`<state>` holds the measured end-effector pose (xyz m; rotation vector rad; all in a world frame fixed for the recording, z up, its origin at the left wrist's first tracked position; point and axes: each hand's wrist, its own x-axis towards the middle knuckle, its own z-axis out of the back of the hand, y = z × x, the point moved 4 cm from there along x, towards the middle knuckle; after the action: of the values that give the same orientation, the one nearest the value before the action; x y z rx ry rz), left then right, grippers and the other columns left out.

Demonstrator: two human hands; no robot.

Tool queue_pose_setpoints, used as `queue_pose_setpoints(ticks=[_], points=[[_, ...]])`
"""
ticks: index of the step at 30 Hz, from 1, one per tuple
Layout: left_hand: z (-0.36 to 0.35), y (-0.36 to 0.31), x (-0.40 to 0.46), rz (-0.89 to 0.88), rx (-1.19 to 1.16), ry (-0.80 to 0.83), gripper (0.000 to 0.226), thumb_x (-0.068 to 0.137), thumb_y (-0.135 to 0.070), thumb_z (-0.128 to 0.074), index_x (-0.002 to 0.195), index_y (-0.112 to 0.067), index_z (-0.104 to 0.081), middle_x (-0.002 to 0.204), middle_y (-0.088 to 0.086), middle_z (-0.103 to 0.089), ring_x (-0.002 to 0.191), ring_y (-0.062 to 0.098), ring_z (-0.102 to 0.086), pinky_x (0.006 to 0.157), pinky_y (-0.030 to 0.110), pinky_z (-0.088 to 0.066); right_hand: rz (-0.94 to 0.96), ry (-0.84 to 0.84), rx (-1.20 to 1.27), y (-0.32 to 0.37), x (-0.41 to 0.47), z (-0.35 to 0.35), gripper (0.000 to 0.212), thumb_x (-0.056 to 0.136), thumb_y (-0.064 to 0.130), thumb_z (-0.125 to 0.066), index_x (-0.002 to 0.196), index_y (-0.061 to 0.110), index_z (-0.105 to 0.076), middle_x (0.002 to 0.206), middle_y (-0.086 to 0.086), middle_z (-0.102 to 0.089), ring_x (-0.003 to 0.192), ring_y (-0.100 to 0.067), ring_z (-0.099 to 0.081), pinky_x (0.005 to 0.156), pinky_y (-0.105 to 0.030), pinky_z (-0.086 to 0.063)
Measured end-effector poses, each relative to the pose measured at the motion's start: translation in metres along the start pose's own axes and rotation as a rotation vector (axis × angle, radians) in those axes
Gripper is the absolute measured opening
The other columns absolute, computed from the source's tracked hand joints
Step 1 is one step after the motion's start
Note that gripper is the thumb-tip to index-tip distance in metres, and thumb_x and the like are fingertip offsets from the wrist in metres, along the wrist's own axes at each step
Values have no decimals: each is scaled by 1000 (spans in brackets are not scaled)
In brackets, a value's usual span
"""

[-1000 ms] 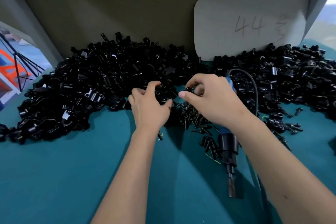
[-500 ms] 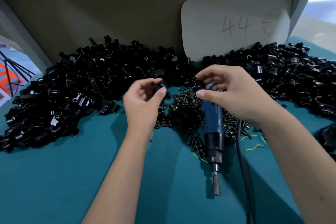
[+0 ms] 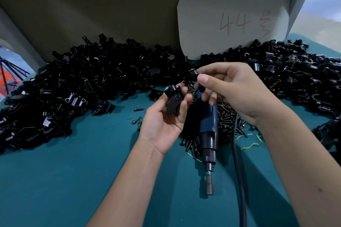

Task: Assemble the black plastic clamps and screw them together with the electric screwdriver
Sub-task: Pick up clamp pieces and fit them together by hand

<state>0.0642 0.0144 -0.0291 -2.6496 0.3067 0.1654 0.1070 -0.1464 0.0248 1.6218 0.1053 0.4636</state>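
Left hand (image 3: 166, 116), palm up, pinches a clamp (image 3: 173, 102) with its screw hole facing the worker, presumably for mating. Right hand (image 3: 232, 88) pinches a small black part (image 3: 196, 75) just beside it while its lower fingers curl round the screwdriver (image 3: 208, 121), bit hanging toward the worker. Screws (image 3: 227, 116) lie beneath on the tabletop (image 3: 73, 171), clamp heaps (image 3: 88, 83) behind.

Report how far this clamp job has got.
Done: nothing visibly screwed yet. In hand: left hand holds a clamp piece; right hand pinches a small black part and carries the screwdriver. Left: joining, screwing, and the piles.
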Motion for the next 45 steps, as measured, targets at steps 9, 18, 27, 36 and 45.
queue_pose_setpoints(ticks=[9, 18, 27, 36, 45], points=[[4, 1, 4, -86, 240, -5, 26, 84, -40, -69, 99, -25, -84, 102, -1, -77, 71, 9, -70, 47, 12, -49, 35, 50, -88, -5, 2, 0, 25, 81, 18, -85, 105, 21, -79, 95, -7, -77, 72, -20, -71, 57, -24, -53], [5, -2, 6, -275, 492, 76, 31, 75, -5, -79, 95, -28, -81, 100, -1, -75, 89, 12, -72, 72, 25, -58, 144, 113, -300, 2, 1, 0, 33, 76, 7, -89, 103, 22, -79, 98, -2, -79, 94, -33, -74, 89, -43, -62], [-2, -5, 3, -414, 642, 111, 37, 59, -12, -90, 92, -23, -81, 98, 3, -75, 98, 26, -70, 84, 30, -60, 103, 102, -474, -6, 1, 1, 29, 73, 16, -96, 92, 27, -77, 87, 5, -74, 73, -6, -67, 69, -20, -54], [-1, -8, 3, -411, 663, 22, 26, 64, -17, -87, 90, -19, -82, 89, 4, -77, 81, 17, -74, 74, 26, -60, 27, 138, -465, -9, -1, -1, 30, 69, 22, -97, 89, 23, -76, 79, -12, -70, 62, -18, -67, 58, -34, -61], [6, -3, 6, -314, 535, -63, 35, 75, -21, -80, 105, -5, -73, 100, 8, -76, 87, 14, -73, 76, 23, -59, -149, -69, -745, 2, -2, 27, 13, 98, 17, -72, 85, 16, -72, 66, -4, -75, 56, -22, -75, 66, -41, -65]])
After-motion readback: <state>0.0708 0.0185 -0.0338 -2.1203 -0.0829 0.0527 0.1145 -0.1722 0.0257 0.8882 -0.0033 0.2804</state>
